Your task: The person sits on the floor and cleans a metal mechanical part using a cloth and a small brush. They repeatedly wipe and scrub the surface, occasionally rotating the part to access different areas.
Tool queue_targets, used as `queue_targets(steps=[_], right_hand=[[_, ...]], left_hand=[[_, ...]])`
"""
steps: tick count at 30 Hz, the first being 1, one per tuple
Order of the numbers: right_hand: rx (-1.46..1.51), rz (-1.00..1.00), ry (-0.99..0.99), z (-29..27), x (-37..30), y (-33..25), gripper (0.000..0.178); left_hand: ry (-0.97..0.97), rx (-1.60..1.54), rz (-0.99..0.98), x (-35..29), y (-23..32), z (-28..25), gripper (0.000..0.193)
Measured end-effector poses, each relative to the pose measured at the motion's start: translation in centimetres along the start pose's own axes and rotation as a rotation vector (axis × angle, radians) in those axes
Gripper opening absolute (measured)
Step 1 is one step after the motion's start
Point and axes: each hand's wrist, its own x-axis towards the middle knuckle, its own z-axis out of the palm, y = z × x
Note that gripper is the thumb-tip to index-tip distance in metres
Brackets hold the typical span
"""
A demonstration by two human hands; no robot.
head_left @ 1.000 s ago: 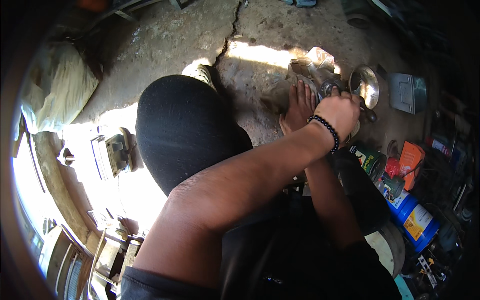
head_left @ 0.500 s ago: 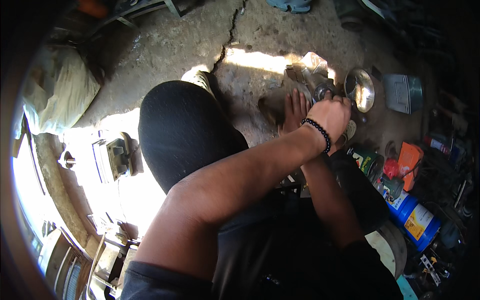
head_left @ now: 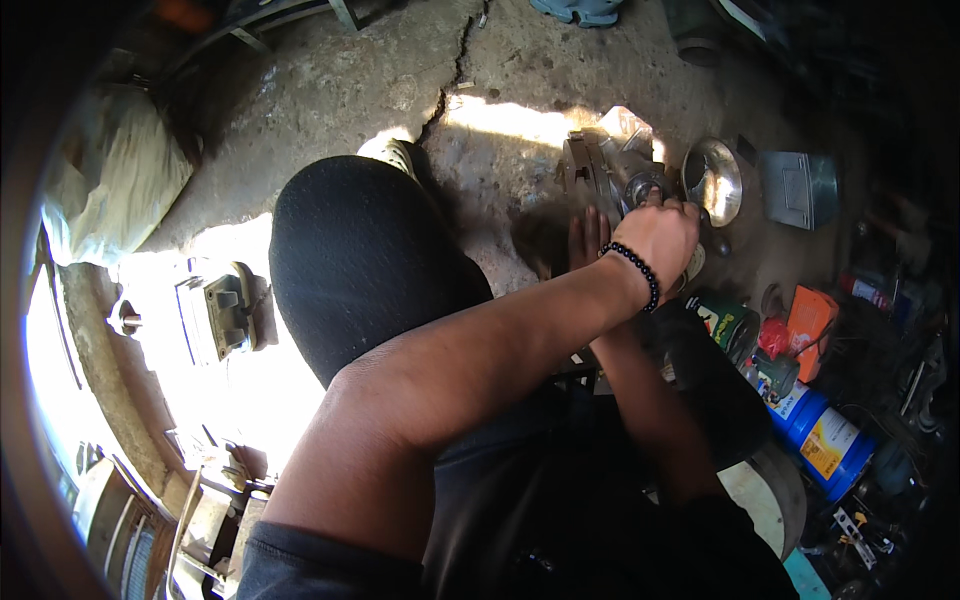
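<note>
- a black-clad knee [head_left: 370, 260] fills the near middle and blocks part of the floor [head_left: 330, 90] behind it.
- the forearms cross, the left one over the right; the left wrist wears a bead bracelet [head_left: 637, 268] and hides much of what lies beneath.
- the left hand [head_left: 660, 235] is curled on the front of the vise [head_left: 628, 165], as it was a second ago; just what its fingers grip is covered by the hand itself.
- the right hand [head_left: 588, 240] has slid back toward the body from the vise's side. its fingers show, blurred, past the left wrist; whether they close on anything, i cannot tell.
- beside those fingers is a dark shape [head_left: 540, 240], too smeared to name, perhaps a piece being handled.
- the vise, or what looks like one, stands just beyond the hands, right of the knee. its jaws, partly covered a second ago, now show more fully, so the work there seems uncovered for the moment. its base is hidden.
- a metal bowl [head_left: 712, 182] lies just right of the vise, and a grey box [head_left: 800, 190] past that.
- at the far right, things sink into shadow and cannot be made out.
</note>
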Motion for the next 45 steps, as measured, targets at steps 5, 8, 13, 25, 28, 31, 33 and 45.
queue_targets(steps=[5,8,13,25,28,31,33,45], right_hand=[[0.168,0.055,0.023,0.5,0.6,-0.4,0.063],[0.272,0.094,-0.046,-5.5,5.1,-0.9,0.056],[0.115,0.007,0.143,0.2,-1.0,0.5,0.071],[0.213,0.018,0.043,-1.4,-0.5,-0.3,0.073],[0.344,0.003,0.031,-1.9,-0.5,-0.6,0.075],[0.26,0.048,-0.054,-5.7,4.7,-0.1,0.064],[0.197,0.05,-0.061,-6.5,5.9,0.0,0.058],[0.283,0.068,-0.217,-7.6,6.7,0.1,0.064]], left_hand=[[0.012,0.008,-0.025,-0.5,0.0,-0.1,0.026],[0.049,0.006,-0.068,-0.7,0.0,-0.9,0.024],[0.014,-0.023,-0.032,0.5,0.2,0.4,0.024],[-0.013,0.013,-0.031,0.3,0.3,-0.6,0.024],[-0.038,-0.026,-0.082,-0.1,0.2,-0.9,0.024],[0.001,0.013,-0.079,-0.5,0.2,-0.6,0.025],[0.033,0.062,-0.074,-0.5,0.3,-1.0,0.025],[0.004,0.028,-0.032,-1.6,1.0,-0.6,0.039]])
